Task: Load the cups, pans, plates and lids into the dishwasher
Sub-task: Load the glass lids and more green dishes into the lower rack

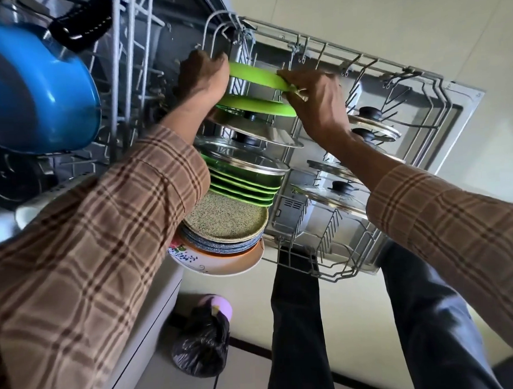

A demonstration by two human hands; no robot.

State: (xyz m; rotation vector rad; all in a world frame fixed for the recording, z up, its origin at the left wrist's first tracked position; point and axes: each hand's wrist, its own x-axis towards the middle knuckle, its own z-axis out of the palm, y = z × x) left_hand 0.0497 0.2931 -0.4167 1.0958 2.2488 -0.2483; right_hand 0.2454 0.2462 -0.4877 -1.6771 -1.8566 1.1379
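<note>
Hands: left hand (204, 76) and right hand (313, 99) each grip opposite rims of green plate (254, 75), steadying it edge-on for a lower rack (361, 61) slot.

- The floor (359, 28) was pale cream and smooth, evenly lit by soft light.
- A dark strip (285, 350) ran across the floor low in the view, beside a greyer stretch of floor (169, 383).
- A grey cabinet front (143, 331) stood at the left, its edge slanting down the view.
- A knotted black rubbish bag (201, 346) sat on the floor near the cabinet, with a rounded lilac object (220, 306) just beside it.
</note>
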